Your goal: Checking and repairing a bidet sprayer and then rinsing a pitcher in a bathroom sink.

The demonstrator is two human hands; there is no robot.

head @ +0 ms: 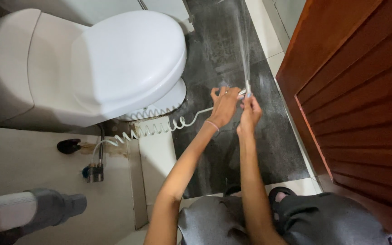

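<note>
My left hand and my right hand meet over a dark floor, both closed on a small metal spray nozzle. A jet of water shoots from the nozzle toward the far wall. A white coiled hose runs from the nozzle, under the toilet's front, to a metal valve on the wall. A thin band sits on my left wrist.
A white toilet with its lid shut fills the upper left. A reddish wooden door stands along the right. The dark wet floor has pale tile borders. My knees in grey shorts are at the bottom.
</note>
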